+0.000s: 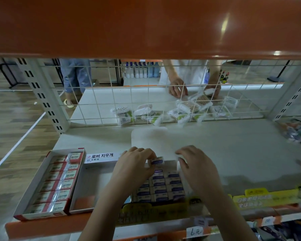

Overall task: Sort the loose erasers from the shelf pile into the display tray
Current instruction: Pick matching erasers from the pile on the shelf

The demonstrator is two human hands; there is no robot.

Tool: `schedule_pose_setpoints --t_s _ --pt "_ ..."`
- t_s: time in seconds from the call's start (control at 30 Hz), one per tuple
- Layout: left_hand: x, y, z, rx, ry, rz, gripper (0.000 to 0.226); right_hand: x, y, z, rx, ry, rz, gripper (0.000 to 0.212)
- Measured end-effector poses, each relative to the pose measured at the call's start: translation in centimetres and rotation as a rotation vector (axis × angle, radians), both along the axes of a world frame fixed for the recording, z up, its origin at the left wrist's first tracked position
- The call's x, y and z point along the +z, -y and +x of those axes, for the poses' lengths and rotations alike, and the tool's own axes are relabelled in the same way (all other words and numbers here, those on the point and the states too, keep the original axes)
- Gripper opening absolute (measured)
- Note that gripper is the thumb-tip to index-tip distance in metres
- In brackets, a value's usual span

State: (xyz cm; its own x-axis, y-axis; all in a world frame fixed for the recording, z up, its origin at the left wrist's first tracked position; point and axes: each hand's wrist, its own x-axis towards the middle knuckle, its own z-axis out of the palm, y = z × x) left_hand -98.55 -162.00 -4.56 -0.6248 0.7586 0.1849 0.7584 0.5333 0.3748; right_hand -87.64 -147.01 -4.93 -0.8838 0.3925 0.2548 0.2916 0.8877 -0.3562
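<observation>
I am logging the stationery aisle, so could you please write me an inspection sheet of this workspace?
Surface: pale shelf, orange front edge.
Job's things: display tray part-filled with blue-banded erasers; one eraser over it.
Clutter: red 2B eraser box on the left; dark packets far right.
Grips: left hand pinches the eraser; right hand at the tray's right edge, contents unclear.
Cables: nothing seen.
Surroundings: wire grid; another person's hands among packets beyond.
</observation>
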Motion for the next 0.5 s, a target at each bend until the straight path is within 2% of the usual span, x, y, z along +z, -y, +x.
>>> schedule_pose_setpoints --t_s 0.07,0.17,0.3,0.5 --pt "-0.1 -0.8 0.5 -0.001 0.000 0.007 0.020 -0.1 -0.8 0.4 -0.059 -0.039 -0.020 0.025" --pt "-0.3 -2.0 1.0 -0.021 0.011 0.011 0.021 -0.6 -1.5 0.8 -0.096 0.010 -0.104 0.030" --pt "-0.8 -3.6 1.6 -0.073 0.023 -0.021 0.026 -1.1 -1.6 0.9 -0.084 0.075 -0.154 0.031" --pt "-1.8 -4.5 2.7 -0.049 0.013 -0.040 0.025 -1.8 -1.8 1.0 -0.093 0.053 -0.172 0.031"
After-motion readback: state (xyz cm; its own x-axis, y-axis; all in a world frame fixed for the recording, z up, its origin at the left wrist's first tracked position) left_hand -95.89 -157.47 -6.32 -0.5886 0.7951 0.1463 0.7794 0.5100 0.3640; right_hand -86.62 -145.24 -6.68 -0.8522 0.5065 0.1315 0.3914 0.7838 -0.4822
